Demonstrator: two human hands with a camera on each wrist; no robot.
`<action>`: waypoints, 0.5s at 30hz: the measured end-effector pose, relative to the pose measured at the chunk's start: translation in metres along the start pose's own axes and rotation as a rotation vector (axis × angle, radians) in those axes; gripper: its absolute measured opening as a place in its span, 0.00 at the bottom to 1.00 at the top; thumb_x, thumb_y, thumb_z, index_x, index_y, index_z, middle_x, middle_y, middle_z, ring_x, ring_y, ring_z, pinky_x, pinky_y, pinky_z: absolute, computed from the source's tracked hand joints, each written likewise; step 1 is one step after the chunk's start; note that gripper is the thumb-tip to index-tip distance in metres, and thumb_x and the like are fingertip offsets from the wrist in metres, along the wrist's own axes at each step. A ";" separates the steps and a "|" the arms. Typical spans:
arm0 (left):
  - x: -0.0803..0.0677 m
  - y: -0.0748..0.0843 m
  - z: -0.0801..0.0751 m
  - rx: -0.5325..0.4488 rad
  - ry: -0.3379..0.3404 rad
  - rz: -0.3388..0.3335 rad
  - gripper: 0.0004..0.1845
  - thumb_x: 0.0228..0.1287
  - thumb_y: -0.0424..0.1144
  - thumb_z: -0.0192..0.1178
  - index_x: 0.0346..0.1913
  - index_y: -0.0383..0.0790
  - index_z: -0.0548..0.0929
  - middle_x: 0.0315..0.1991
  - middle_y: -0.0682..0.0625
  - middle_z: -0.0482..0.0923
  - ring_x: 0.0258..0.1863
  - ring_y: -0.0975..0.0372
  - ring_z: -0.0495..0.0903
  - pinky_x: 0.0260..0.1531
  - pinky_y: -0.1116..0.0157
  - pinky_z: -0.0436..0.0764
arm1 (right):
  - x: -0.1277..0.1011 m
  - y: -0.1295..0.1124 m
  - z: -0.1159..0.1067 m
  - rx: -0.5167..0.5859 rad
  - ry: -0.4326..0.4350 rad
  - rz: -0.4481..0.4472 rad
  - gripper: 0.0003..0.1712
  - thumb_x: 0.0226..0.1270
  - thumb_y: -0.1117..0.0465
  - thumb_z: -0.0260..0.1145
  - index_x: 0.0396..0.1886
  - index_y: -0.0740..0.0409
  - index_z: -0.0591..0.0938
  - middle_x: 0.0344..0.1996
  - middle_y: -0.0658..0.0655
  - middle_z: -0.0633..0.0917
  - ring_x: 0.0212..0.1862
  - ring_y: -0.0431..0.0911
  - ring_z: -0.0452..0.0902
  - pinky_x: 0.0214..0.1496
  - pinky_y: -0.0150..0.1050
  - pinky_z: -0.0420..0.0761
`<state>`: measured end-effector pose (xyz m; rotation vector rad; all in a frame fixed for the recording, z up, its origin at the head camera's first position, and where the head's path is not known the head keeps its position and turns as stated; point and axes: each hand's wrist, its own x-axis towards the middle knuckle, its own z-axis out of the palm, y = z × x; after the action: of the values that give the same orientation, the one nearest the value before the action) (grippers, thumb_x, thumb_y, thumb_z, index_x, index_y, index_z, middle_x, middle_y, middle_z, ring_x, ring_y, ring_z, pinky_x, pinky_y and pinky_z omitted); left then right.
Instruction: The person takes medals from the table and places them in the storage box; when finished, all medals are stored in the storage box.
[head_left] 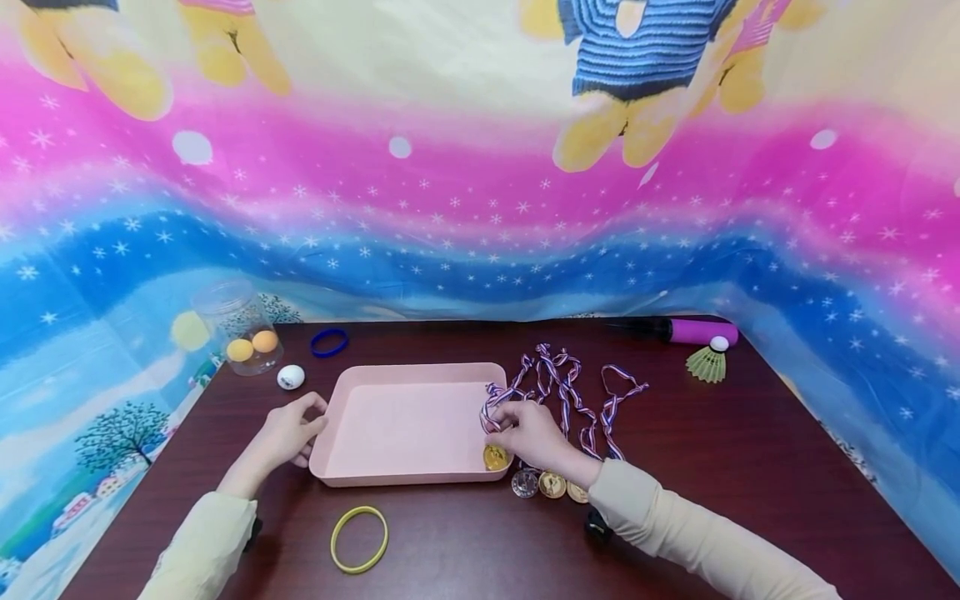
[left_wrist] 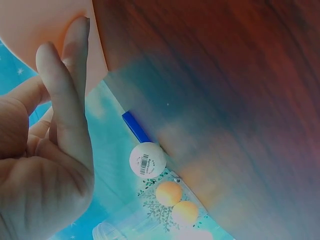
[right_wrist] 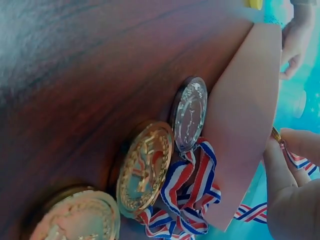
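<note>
A pink rectangular tray (head_left: pixel 408 429) lies on the table between the two hands. My left hand (head_left: pixel 285 433) is at its left end, fingertips against the rim; the left wrist view shows those fingers (left_wrist: pixel 75 65) fairly straight along the tray wall. With thumb and fingers, my right hand (head_left: pixel 534 433) pinches a gold medal (head_left: pixel 495 457) at the top, where its striped ribbon (head_left: pixel 491 408) joins. That medal hangs just inside the tray's right end. Beside the tray on the right lie a silver medal (right_wrist: pixel 191 114) and more gold medals (right_wrist: pixel 146 170), their red, white and blue ribbons stretched toward the back.
At the back left are a clear jar (head_left: pixel 240 329) with orange balls, a white ball (head_left: pixel 291 377) and a blue wristband (head_left: pixel 329 342). A yellow wristband (head_left: pixel 359 540) lies in front of the tray. A purple-handled pump (head_left: pixel 701 331) and a shuttlecock (head_left: pixel 708 362) lie at the back right.
</note>
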<state>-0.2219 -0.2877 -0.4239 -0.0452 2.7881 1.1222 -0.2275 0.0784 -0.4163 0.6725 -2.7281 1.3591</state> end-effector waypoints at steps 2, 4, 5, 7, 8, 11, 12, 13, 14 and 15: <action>0.000 0.000 0.000 -0.005 0.000 -0.002 0.09 0.70 0.34 0.49 0.50 0.37 0.71 0.20 0.49 0.79 0.15 0.61 0.80 0.15 0.61 0.82 | -0.001 -0.001 0.002 -0.012 -0.007 -0.021 0.05 0.50 0.67 0.73 0.27 0.59 0.84 0.23 0.52 0.85 0.21 0.34 0.76 0.23 0.26 0.76; 0.000 -0.001 0.000 -0.006 0.000 -0.001 0.09 0.70 0.34 0.49 0.50 0.37 0.71 0.20 0.49 0.79 0.15 0.61 0.80 0.15 0.61 0.82 | -0.001 -0.003 0.004 -0.029 -0.020 -0.045 0.05 0.50 0.68 0.73 0.27 0.59 0.84 0.23 0.53 0.85 0.21 0.36 0.79 0.24 0.26 0.77; 0.000 -0.001 0.000 -0.007 0.000 0.000 0.09 0.70 0.34 0.49 0.50 0.37 0.71 0.20 0.48 0.79 0.16 0.60 0.80 0.15 0.61 0.82 | -0.002 -0.005 0.005 -0.038 -0.026 -0.056 0.05 0.50 0.68 0.73 0.27 0.59 0.84 0.24 0.53 0.86 0.21 0.37 0.80 0.24 0.26 0.78; 0.000 -0.001 0.001 -0.007 0.000 0.001 0.09 0.70 0.34 0.49 0.50 0.37 0.71 0.20 0.48 0.79 0.15 0.61 0.80 0.15 0.61 0.82 | -0.002 -0.006 0.006 -0.071 -0.032 -0.082 0.05 0.50 0.68 0.73 0.26 0.59 0.84 0.23 0.52 0.86 0.24 0.38 0.82 0.28 0.25 0.78; 0.000 -0.001 0.001 -0.006 0.000 0.002 0.09 0.70 0.34 0.49 0.50 0.37 0.71 0.20 0.48 0.79 0.16 0.61 0.80 0.15 0.61 0.82 | -0.002 -0.007 0.006 -0.085 -0.032 -0.097 0.05 0.51 0.68 0.73 0.25 0.58 0.83 0.23 0.52 0.86 0.26 0.39 0.82 0.29 0.25 0.79; 0.000 -0.001 0.001 -0.005 -0.001 0.002 0.09 0.70 0.34 0.49 0.50 0.37 0.71 0.20 0.48 0.79 0.15 0.61 0.80 0.15 0.61 0.82 | -0.001 -0.009 0.005 -0.115 -0.022 -0.125 0.05 0.52 0.69 0.72 0.24 0.58 0.82 0.23 0.52 0.86 0.27 0.41 0.84 0.30 0.25 0.80; 0.000 -0.001 0.001 -0.003 -0.001 0.002 0.09 0.70 0.34 0.49 0.50 0.37 0.71 0.20 0.48 0.79 0.15 0.61 0.80 0.14 0.62 0.82 | -0.001 -0.009 0.004 -0.130 -0.016 -0.131 0.05 0.52 0.69 0.72 0.24 0.58 0.82 0.23 0.52 0.86 0.27 0.41 0.84 0.30 0.25 0.80; 0.000 -0.001 0.000 -0.002 0.000 0.001 0.09 0.70 0.34 0.49 0.50 0.37 0.71 0.20 0.48 0.79 0.15 0.61 0.80 0.14 0.62 0.82 | 0.000 -0.010 0.004 -0.143 -0.010 -0.133 0.05 0.52 0.69 0.71 0.24 0.58 0.82 0.22 0.52 0.86 0.26 0.41 0.84 0.30 0.25 0.80; 0.000 -0.001 0.000 -0.001 0.001 -0.001 0.09 0.70 0.34 0.49 0.50 0.37 0.71 0.20 0.48 0.79 0.15 0.61 0.80 0.14 0.62 0.82 | 0.000 -0.010 0.003 -0.156 -0.004 -0.132 0.06 0.52 0.69 0.71 0.23 0.58 0.82 0.22 0.52 0.86 0.26 0.40 0.83 0.29 0.25 0.79; 0.000 -0.001 0.000 0.000 0.001 -0.002 0.09 0.70 0.34 0.49 0.50 0.37 0.71 0.20 0.48 0.79 0.15 0.61 0.80 0.14 0.62 0.82 | 0.001 -0.010 0.002 -0.168 0.003 -0.129 0.06 0.51 0.69 0.72 0.23 0.57 0.82 0.22 0.52 0.86 0.25 0.39 0.82 0.29 0.24 0.78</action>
<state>-0.2223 -0.2886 -0.4250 -0.0485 2.7884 1.1217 -0.2240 0.0713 -0.4100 0.8151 -2.7036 1.0897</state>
